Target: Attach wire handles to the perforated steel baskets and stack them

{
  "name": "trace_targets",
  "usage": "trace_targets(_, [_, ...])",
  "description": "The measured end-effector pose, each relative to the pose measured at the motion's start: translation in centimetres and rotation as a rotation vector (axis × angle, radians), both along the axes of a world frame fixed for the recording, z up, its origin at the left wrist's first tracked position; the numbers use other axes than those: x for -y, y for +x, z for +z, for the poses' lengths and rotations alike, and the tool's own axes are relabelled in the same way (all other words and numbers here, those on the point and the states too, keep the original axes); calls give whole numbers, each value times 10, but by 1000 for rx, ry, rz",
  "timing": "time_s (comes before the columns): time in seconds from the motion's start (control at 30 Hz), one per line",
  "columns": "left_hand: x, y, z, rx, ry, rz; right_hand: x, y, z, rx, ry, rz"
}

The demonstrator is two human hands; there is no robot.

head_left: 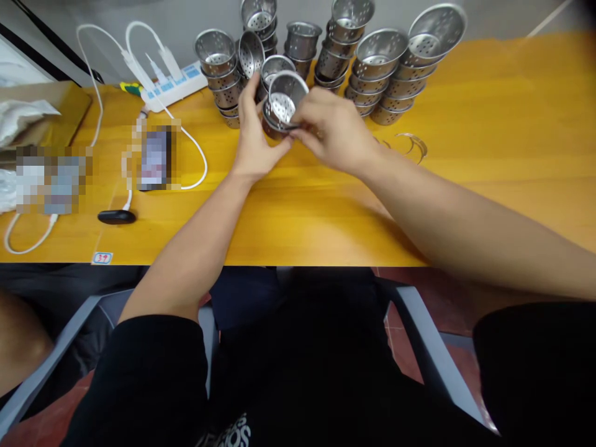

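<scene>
A perforated stainless steel cup (283,107) stands tilted toward me, nested in another steel cup (274,129) below it. My left hand (256,139) curves around the left side, its thumb at the lower front and its fingers partly hidden behind. From the right, my right hand (333,127) is closed, thumb and fingers pressed together at the cup's right edge. A thin dark edge shows between the two thumbs; whether it is a rim or a separate piece I cannot tell. Directly behind are more perforated cups (251,54), stacked and leaning.
Tall stacks of perforated cups (379,53) line the back of the yellow table (298,223). Thin metal rings (414,146) lie right of my right hand. At left are a white power strip (174,87), a phone (156,158), white cables (205,164) and a black oval device (116,216).
</scene>
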State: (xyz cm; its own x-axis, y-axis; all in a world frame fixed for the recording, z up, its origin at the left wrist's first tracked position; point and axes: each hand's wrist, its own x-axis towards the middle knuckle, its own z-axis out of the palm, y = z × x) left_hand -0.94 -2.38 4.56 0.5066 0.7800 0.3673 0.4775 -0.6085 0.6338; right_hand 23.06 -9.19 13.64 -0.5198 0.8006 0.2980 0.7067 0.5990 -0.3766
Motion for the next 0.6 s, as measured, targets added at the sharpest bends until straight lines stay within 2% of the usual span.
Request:
trace_targets(0.1, [12,9,4,112,1,102,13,7,-22,-31,-138,-57])
trace_targets(0.2, [15,14,2,105,-9,39,20,10,-34,-71,-157,-93])
trace_targets(0.4, [10,8,-3,74,18,21,19,10,-38,-51,-166,-29])
trace_targets(0.6, [9,4,2,45,5,23,15,18,-43,-49,-175,-32])
